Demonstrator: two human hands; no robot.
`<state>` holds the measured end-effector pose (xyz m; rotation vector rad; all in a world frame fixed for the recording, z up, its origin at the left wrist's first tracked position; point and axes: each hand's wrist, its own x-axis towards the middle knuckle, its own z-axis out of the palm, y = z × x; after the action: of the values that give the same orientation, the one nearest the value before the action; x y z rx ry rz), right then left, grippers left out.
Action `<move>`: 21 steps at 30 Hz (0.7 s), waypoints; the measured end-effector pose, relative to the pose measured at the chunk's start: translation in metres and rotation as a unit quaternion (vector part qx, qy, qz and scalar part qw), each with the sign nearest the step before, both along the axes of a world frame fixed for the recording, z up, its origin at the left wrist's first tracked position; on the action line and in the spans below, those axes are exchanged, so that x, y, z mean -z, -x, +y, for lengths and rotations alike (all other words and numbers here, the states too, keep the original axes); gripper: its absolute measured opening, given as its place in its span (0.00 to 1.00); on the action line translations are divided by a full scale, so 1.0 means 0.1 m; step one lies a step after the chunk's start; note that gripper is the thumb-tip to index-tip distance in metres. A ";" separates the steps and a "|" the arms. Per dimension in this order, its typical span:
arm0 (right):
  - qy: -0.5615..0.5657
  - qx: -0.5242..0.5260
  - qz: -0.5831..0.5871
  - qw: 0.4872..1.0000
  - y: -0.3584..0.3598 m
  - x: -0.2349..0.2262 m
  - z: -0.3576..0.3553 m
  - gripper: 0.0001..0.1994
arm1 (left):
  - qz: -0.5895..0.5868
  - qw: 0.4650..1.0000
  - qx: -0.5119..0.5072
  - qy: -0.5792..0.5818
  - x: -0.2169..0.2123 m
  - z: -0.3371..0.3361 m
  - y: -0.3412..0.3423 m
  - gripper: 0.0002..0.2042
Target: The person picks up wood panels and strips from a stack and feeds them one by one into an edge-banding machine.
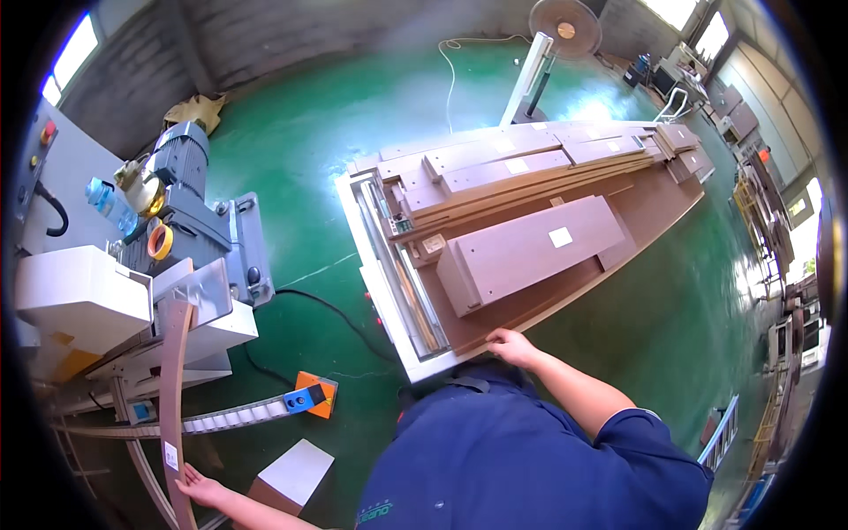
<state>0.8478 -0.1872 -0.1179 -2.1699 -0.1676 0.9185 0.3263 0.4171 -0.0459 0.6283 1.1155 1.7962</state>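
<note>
At the lower left, my left hand (201, 488) grips the edge of a long, narrow brown board (172, 389) with a white label near its lower end. The board's far end lies against the white machine (84, 287) beside a clear plate (203, 291). My right hand (514, 348) is at the near edge of a large brown panel (649, 203), its fingers curled over that edge. On this panel rests a box-like brown piece (530, 252) with a white label. Farther back lie stacked brown boards (495, 168) and several thin strips.
A roller arm (238, 420) with a blue end reaches out from the machine, by an orange foot pedal (318, 393). A white-topped box (296, 473) stands on the green floor. Black cables run between machine and worktable (375, 287). A fan (565, 31) stands beyond.
</note>
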 end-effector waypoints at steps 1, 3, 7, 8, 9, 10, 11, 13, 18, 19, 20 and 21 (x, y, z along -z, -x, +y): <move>-0.009 -0.022 -0.011 1.000 0.04 -0.08 0.10 0.17 | 0.013 1.000 -0.001 -0.009 -0.13 -0.21 -0.12 0.25; -0.036 -0.077 -0.024 0.996 0.09 -0.30 0.33 0.16 | 0.029 0.999 -0.007 -0.017 -0.44 -0.63 -0.46 0.24; -0.168 -0.169 -0.022 0.971 0.07 -0.97 0.90 0.15 | 0.044 0.999 0.005 -0.021 -0.89 -1.36 -1.19 0.25; -0.203 -0.196 -0.068 0.957 0.06 -1.21 1.03 0.14 | 0.036 0.999 0.033 -0.019 -0.93 -1.49 -1.33 0.25; -0.242 -0.221 -0.088 0.941 0.04 -1.48 1.15 0.14 | 0.005 0.997 0.075 -0.020 -0.94 -1.62 -1.51 0.25; -0.275 -0.234 -0.116 0.925 0.02 -1.76 1.23 0.13 | -0.029 0.992 0.123 -0.019 -0.91 -1.74 -1.75 0.25; -0.306 -0.269 -0.204 0.890 -0.02 -1.96 1.30 0.14 | -0.031 0.984 0.172 -0.022 -0.97 -1.95 -2.01 0.24; -0.311 -0.319 -0.337 0.829 -0.09 -2.36 1.39 0.16 | -0.063 0.967 0.247 -0.006 -1.00 -2.29 -2.48 0.22; -0.181 -0.405 -0.518 0.731 -0.46 -2.72 1.40 0.29 | -0.137 0.883 0.445 0.055 -1.18 -3.19 -3.73 0.21; -0.148 -0.406 -0.530 0.730 -0.58 -2.69 1.35 0.29 | -0.136 0.867 0.473 0.075 -1.19 -3.32 -3.91 0.21; -0.108 -0.420 -0.529 0.729 -0.72 -2.68 1.29 0.30 | -0.143 0.846 0.507 0.074 -1.19 -3.44 -4.07 0.20; -0.071 -0.440 -0.488 0.750 -0.85 -2.74 1.22 0.30 | -0.146 0.837 0.522 0.079 -1.19 -3.53 -4.19 0.19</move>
<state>0.9324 -0.0654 0.1561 -2.1691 -1.8161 0.0503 0.7455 0.0638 0.0734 0.6464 0.4996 0.7900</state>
